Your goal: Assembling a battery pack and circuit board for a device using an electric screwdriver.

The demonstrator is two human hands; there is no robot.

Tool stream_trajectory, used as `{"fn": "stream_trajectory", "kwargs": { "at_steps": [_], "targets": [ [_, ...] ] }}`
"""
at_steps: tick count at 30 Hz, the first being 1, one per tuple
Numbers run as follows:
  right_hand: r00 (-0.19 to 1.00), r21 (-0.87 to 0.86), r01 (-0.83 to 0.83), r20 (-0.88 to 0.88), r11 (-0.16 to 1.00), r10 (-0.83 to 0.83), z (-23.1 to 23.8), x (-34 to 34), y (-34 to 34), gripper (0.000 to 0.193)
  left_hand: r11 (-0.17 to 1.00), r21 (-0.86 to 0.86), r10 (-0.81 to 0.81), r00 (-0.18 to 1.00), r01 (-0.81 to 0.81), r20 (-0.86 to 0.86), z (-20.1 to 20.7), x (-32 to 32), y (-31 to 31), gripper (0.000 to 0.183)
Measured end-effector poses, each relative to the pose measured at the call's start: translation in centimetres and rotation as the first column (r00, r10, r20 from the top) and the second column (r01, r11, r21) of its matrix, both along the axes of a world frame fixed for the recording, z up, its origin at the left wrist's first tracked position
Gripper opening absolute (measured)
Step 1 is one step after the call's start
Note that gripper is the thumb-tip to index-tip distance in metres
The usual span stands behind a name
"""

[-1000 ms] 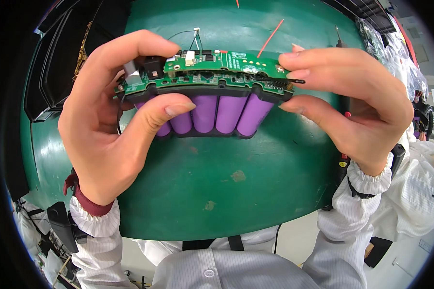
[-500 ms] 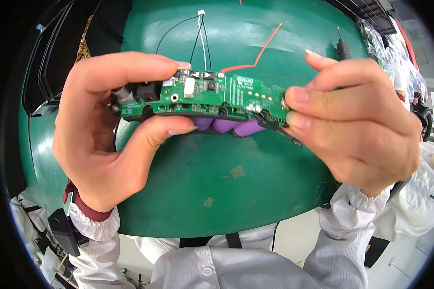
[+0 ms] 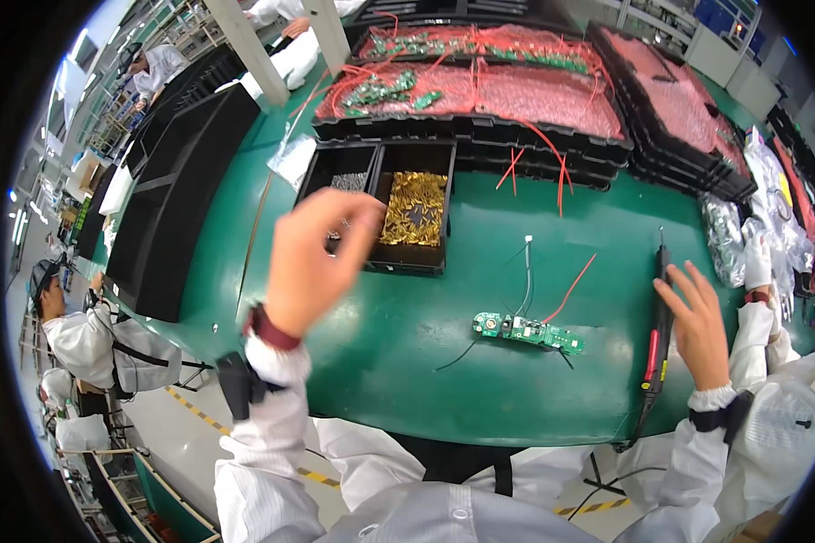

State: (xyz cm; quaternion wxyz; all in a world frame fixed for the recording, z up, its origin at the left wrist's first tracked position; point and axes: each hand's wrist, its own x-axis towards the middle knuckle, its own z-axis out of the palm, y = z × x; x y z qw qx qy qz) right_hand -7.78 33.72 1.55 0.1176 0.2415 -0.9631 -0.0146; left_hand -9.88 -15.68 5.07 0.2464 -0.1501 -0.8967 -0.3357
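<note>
My left hand [image 3: 321,258] is above the near edge of the small-parts bins, slightly blurred. Its thumb and forefinger curl together in a pinch, and what they hold, if anything, cannot be made out. Beside an electric screwdriver [image 3: 653,357], my right hand [image 3: 700,330] has its fingers stretched apart, the fingertips close to the tool's upper body; whether they touch it is unclear. A green circuit board assembly [image 3: 527,333] lies on the green table between my hands, with a red wire and a thin white-plugged cable running from its far side.
Black bins [image 3: 417,261] hold gold-coloured pins and silver small parts. Behind them stand stacked black trays [image 3: 539,149] lined with pink bubble wrap, carrying boards and red wires. A long black box [image 3: 167,240] stands left. At the right are plastic bags [image 3: 726,240] and a co-worker's gloved hand [image 3: 757,262].
Both hands have let go of the circuit board assembly, which now lies on the table. My left hand has moved to the bins, my right to the screwdriver. The view has tilted up.
</note>
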Motion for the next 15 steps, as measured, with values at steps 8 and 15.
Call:
{"fn": "stream_trajectory", "kwargs": {
  "at_steps": [8, 15],
  "targets": [
    [0.872, 0.184, -0.478, -0.018, 0.859, 0.489, 0.4, -3.7, 0.8, 0.041, 0.733, -0.674, 0.257, 0.955, -0.092, 0.149, -6.0, -6.5, -6.4, 0.016],
    [0.734, 0.183, -0.573, -0.318, 0.799, 0.600, 4.6, 0.6, -2.3, 0.022, 0.881, -0.420, 0.247, 0.969, -0.217, 0.017, -5.8, -5.8, -6.9, 0.009]
  ]
}}
